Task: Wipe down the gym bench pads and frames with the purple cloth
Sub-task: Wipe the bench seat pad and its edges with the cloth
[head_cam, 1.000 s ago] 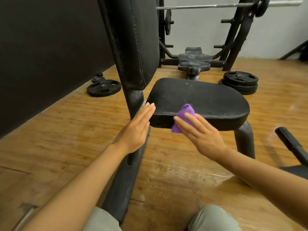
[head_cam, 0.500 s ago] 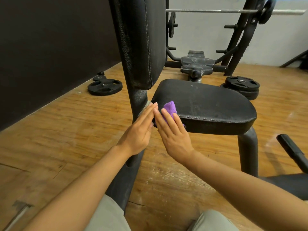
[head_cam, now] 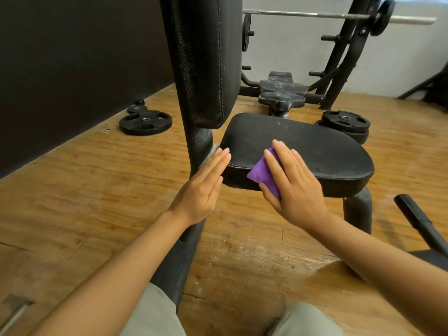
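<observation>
The black seat pad (head_cam: 315,151) of the gym bench lies in the middle of the view, with the upright back pad (head_cam: 206,57) rising at its left on a black frame post (head_cam: 200,146). My right hand (head_cam: 291,185) lies flat with straight fingers on the purple cloth (head_cam: 260,174), pressing it against the near front edge of the seat pad. My left hand (head_cam: 203,187) is held flat and edge-on, its fingertips at the seat pad's left corner beside the frame post. A seat leg (head_cam: 358,209) stands at the right.
Weight plates lie on the wooden floor at the left (head_cam: 145,122) and behind the seat at the right (head_cam: 345,122). A barbell (head_cam: 303,14) rests on a rack (head_cam: 339,57) at the back. A black bar (head_cam: 419,221) sticks up at the right. My knees are at the bottom.
My right hand slid the cloth left to the seat's corner, then back right along the front edge. My left hand stayed by the corner.
</observation>
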